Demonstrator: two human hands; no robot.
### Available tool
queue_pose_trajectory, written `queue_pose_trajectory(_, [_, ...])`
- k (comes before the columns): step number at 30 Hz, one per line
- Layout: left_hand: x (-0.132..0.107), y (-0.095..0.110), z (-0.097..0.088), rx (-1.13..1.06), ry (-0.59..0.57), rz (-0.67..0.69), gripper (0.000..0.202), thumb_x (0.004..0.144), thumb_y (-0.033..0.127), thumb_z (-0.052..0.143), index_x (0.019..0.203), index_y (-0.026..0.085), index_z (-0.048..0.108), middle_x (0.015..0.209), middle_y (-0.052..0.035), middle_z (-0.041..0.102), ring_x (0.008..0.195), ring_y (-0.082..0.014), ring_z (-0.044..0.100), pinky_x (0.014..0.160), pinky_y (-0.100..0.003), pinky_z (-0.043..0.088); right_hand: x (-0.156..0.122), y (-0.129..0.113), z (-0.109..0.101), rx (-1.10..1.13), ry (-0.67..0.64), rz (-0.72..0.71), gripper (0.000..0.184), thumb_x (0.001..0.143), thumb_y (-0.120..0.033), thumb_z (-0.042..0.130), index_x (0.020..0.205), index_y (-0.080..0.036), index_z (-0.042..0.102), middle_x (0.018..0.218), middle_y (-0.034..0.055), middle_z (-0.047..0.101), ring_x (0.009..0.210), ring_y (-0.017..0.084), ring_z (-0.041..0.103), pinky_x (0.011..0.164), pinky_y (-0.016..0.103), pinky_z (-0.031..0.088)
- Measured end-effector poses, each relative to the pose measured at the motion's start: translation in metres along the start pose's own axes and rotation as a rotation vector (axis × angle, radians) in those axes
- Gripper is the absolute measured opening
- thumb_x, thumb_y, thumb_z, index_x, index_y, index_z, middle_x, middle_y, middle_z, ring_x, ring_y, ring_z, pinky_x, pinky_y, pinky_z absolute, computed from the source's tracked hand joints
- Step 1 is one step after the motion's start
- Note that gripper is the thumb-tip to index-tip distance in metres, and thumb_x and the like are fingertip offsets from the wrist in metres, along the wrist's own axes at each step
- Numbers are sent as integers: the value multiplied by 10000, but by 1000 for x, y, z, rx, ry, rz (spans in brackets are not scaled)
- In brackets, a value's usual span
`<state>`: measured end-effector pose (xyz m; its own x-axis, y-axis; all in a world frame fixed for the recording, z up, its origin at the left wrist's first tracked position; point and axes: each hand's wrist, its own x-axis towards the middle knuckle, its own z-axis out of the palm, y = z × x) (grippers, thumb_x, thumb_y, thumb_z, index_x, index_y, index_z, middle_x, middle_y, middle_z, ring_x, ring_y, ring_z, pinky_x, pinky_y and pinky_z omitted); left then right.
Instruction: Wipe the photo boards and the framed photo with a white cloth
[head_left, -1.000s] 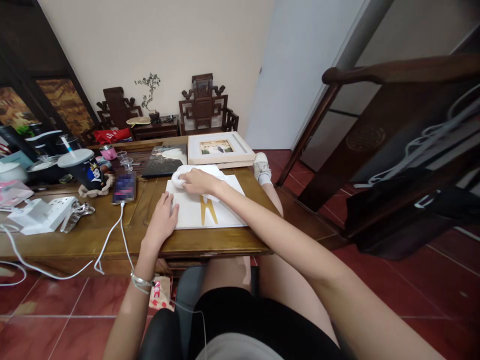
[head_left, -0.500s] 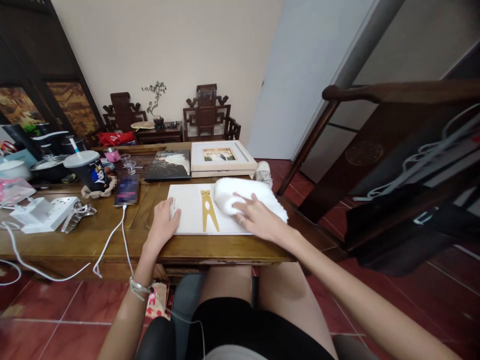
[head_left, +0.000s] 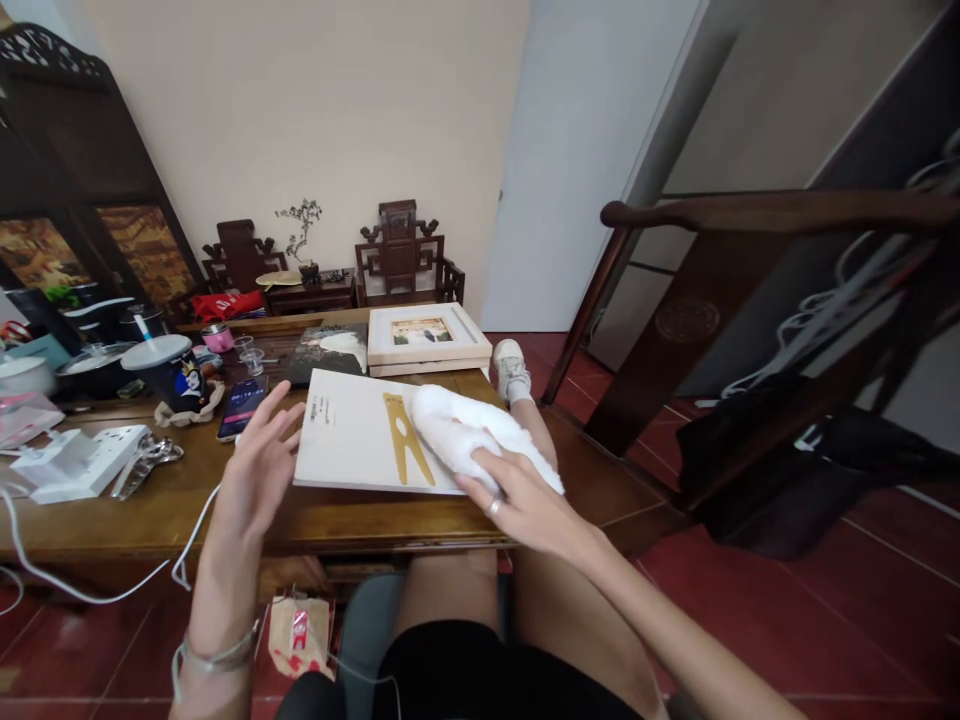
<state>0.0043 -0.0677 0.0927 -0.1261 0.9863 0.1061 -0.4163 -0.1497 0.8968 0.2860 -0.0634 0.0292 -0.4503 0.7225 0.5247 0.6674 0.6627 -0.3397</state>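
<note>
A white flat board (head_left: pixel 352 440) with a gold clothes-peg shape lies tilted on the wooden table (head_left: pixel 150 505). A crumpled white cloth (head_left: pixel 457 435) rests on its right end. My right hand (head_left: pixel 525 505) grips the near edge of the cloth, fingers curled into it, a ring showing. My left hand (head_left: pixel 259 465) hovers just left of the board, lifted off it, fingers spread and holding nothing.
Behind the board sit a framed photo (head_left: pixel 424 335) and a dark picture book (head_left: pixel 330 350). Left of it are a phone (head_left: pixel 240 408) on a white cable, a lidded black cup (head_left: pixel 169 370), a power strip (head_left: pixel 82 460) and keys. A dark wooden railing (head_left: pixel 750 215) stands right.
My right hand drew the cloth from the board's far left across to its right end. My left hand let go of the board's left edge and rose, fingers spread. The board turned slightly.
</note>
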Motion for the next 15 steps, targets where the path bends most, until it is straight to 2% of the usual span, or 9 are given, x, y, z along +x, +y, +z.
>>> queue_pose_trajectory(2, [-17,8,12,-4,-13,56,601,762,344,714,1323,223,537,1188,-102,658,1055,-250,641,870,-341,527,5,-18,4,-2,50,-107,175,887,-365,569,809,-208,571,1076,153,699,1126,323,610,1001,535,440])
queue_pose_trajectory(3, [-25,10,17,-1,-20,80,606,767,369,713,1329,232,533,1212,-104,649,1095,-265,627,895,-359,524,9,-27,7,-18,80,-165,166,864,-360,608,830,-199,584,1214,187,650,1228,344,543,1022,550,419])
queue_pose_trajectory(5, [-37,13,28,9,-20,149,597,783,399,703,1336,256,529,1275,-96,620,1179,-284,585,956,-381,504,15,-39,14,-54,150,-248,64,849,-249,608,846,-185,602,1381,207,539,1341,353,430,1033,558,409])
queue_pose_trajectory(6, [-41,14,31,13,-21,189,580,794,407,693,1334,268,531,1305,-90,605,1214,-290,563,984,-394,490,18,-42,17,-62,193,-262,32,844,-177,576,837,-183,606,1395,204,527,1345,343,428,1016,540,432])
queue_pose_trajectory(8, [-44,13,35,8,-45,245,526,816,418,668,1311,282,551,1358,-83,572,1261,-301,529,1026,-419,461,22,-40,21,-53,310,-252,122,820,-98,532,801,-189,611,1283,195,615,1242,314,539,917,459,515])
queue_pose_trajectory(10, [-38,10,32,-3,-96,239,475,833,419,646,1281,275,576,1397,-85,543,1289,-308,505,1054,-440,437,26,-33,21,-27,452,-195,136,813,-124,554,716,-209,597,969,140,723,953,268,673,731,364,557])
queue_pose_trajectory(12, [-27,0,26,7,-149,142,458,840,419,638,1263,253,586,1415,-103,523,1310,-321,484,1062,-465,427,31,-24,15,35,595,-63,222,803,-206,625,596,-223,544,611,41,648,602,197,626,542,302,505])
queue_pose_trajectory(13, [-20,-7,22,34,-153,69,463,834,407,650,1262,245,584,1421,-113,513,1319,-329,472,1060,-481,425,34,-19,11,102,655,29,259,788,-252,665,569,-222,531,514,1,579,501,167,562,487,286,467])
queue_pose_trajectory(15, [-5,-25,15,115,-91,-55,491,792,336,711,1255,236,579,1434,-134,490,1354,-326,430,1068,-482,411,40,-8,2,327,732,213,228,749,-321,727,616,-204,584,510,-20,566,473,151,534,475,279,455])
